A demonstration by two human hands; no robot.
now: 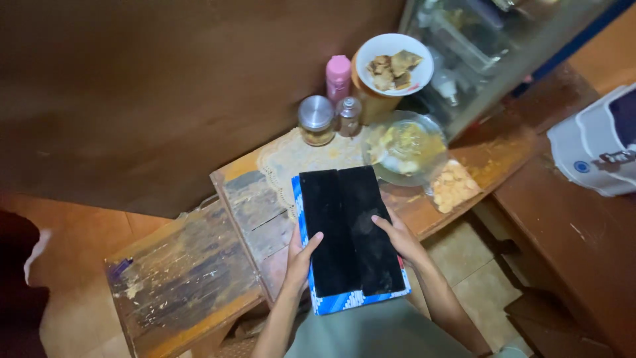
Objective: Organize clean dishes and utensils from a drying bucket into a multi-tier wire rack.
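Note:
A flat blue-and-white patterned box [344,303] carries two long black slabs [348,229] lying side by side on top of it. My left hand [301,255] grips the box's left edge, thumb pressed on the left slab. My right hand [401,238] rests on the right slab, its fingers spread over the slab's right side. The box is held above my lap, and its far end reaches over the wooden table [258,205].
At the back of the table stand a white bowl of fried pieces [395,64], a pink bottle [338,76], a lidded glass jar [316,120], a small shaker [348,116], a covered glass dish [405,147] and a bag of crackers [454,185]. A worn wooden bench [179,275] sits left.

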